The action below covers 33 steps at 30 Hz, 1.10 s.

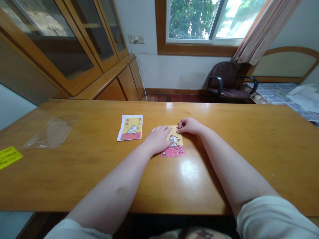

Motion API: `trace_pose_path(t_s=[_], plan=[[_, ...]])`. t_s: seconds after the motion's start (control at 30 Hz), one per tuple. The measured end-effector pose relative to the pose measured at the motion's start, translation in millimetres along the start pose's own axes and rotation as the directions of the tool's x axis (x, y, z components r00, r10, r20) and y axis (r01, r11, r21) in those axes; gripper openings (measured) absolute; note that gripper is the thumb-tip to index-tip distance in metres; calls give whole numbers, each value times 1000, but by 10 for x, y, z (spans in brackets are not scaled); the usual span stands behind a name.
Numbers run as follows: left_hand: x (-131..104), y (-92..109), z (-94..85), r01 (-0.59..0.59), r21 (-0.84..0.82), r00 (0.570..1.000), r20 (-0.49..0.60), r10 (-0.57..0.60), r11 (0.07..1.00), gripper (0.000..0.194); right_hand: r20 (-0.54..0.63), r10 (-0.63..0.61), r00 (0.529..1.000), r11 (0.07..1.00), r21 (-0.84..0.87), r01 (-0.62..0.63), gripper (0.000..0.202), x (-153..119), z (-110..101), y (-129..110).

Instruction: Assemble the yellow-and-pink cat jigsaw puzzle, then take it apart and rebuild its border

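Note:
A small jigsaw puzzle (172, 151) lies on the table in front of me, showing a white cartoon animal on yellow above a pink strip. My left hand (159, 138) rests flat over its left side with the fingers stretched out, covering part of the picture. At the top right corner, my right hand (188, 126) has its fingers curled in a pinch on a puzzle piece (177, 129) with a red print; the fingertips partly hide it. Left of the puzzle lies a paper picture (131, 128) with the same design.
The wooden table (99, 166) bears a clear plastic bag (53, 132) at the left and a yellow label (9, 157) at its left edge. Beyond stand a glass-door cabinet (99, 66), an office chair (225, 79) and a bed (276, 93). A white cable (139, 68) hangs from a socket.

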<state>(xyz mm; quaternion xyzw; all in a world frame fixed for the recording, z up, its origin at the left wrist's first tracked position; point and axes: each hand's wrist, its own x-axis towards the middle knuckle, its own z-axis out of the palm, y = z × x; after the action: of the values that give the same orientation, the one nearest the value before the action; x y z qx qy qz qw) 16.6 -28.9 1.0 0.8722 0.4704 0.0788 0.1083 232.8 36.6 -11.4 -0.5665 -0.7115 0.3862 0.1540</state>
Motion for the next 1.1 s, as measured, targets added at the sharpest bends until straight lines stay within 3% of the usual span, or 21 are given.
trace_pose_path(t_s=[0.1,0.17,0.27,0.37,0.47,0.57,0.67,0.9,1.1], plan=[[-39,52,13,9,-9,995,103,-8,1000,72,-18,14,1000,997,-76,-15,27,3,17,-32],[-38,56,39,28,-10,993,117,-27,1000,76,-70,23,997,988,-149,-33,24,-10,43,-69],[-7,35,70,56,7,997,53,-56,998,69,-227,-26,973,973,-229,-27,21,-41,98,-109],[14,25,56,88,41,996,-11,-88,995,59,-323,-206,924,959,-253,126,19,-58,141,-96],[14,22,21,118,73,993,7,-118,990,57,-238,-448,862,874,-321,366,24,-49,156,-54],[24,-5,17,127,79,991,38,-130,989,62,-109,-558,823,786,-388,482,40,-27,166,-31],[54,-52,47,159,70,985,54,-163,985,68,-91,-548,832,766,-455,455,52,-9,189,-30],[99,-111,115,211,82,973,82,-217,974,71,-188,-429,883,810,-513,284,58,2,245,-25],[126,-173,218,221,89,974,29,-224,971,72,-131,-325,937,804,-559,201,68,5,297,-58]])
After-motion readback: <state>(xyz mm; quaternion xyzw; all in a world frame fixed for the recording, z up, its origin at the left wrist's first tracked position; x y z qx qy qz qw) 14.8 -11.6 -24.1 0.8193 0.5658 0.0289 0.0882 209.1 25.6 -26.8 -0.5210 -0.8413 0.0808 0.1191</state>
